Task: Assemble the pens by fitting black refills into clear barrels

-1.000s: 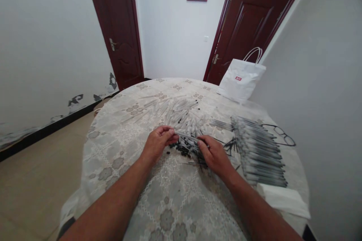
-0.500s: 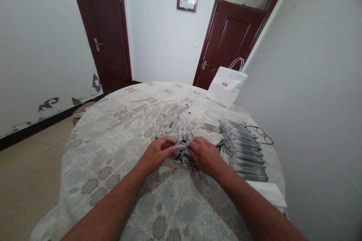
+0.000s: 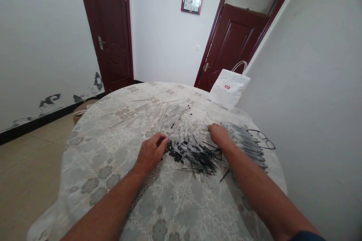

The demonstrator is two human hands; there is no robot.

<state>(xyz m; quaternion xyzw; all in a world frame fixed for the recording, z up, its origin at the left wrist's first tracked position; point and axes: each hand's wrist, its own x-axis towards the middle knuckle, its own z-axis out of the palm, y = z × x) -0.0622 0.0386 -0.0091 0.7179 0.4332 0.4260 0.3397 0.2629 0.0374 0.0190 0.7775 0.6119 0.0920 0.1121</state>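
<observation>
1. Left hand [image 3: 152,151] by black caps [image 3: 175,156] on the worktop [image 3: 172,199]; nudges could scatter them!
2. Right hand [image 3: 218,134] beside the pen row [image 3: 251,144]; a dragging forearm [image 3: 250,177] could skew it.
3. Grips, clamped or apart? Can't tell.

Lighting moderate, cool and diffuse, with soft contrast. Glare whitens part of the clock [image 3: 192,1], well beyond the left fingers [image 3: 162,139]. A faint shadow lies on the cloth [image 3: 169,199], nearer the viewer than the right fingers [image 3: 212,128]. Rods [image 3: 198,154] between both sets of fingers blur together. Wide-angle distortion tilts the doors [image 3: 111,15]. Upper right corner darkened.
</observation>
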